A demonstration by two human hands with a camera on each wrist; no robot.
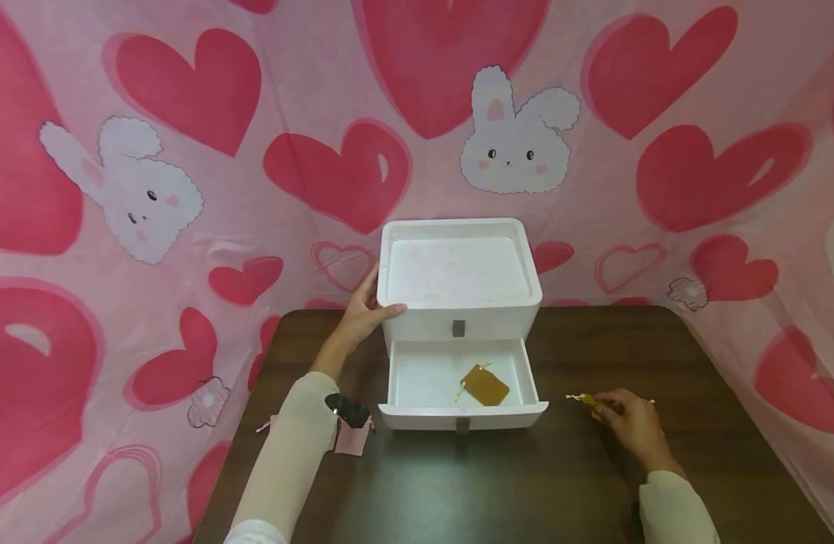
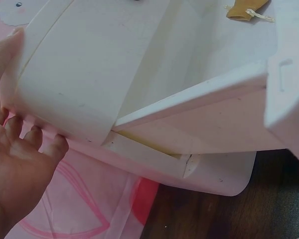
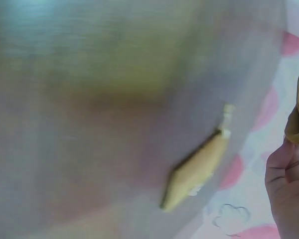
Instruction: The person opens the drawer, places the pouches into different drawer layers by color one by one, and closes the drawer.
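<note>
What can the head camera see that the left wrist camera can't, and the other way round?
Only the head view shows the right hand and the pink pouch beside the left sleeve. Only the left wrist view shows the outer side wall of the open drawer. Both show the left hand on the white unit and the brown pouch inside that drawer.

Soft, even light in head view, pale glare on the worktop [image 1: 430, 483], left wrist view slightly hazy, yellowish pouch [image 3: 197, 169] smeared in right wrist view, worktop edge bowed there.
</note>
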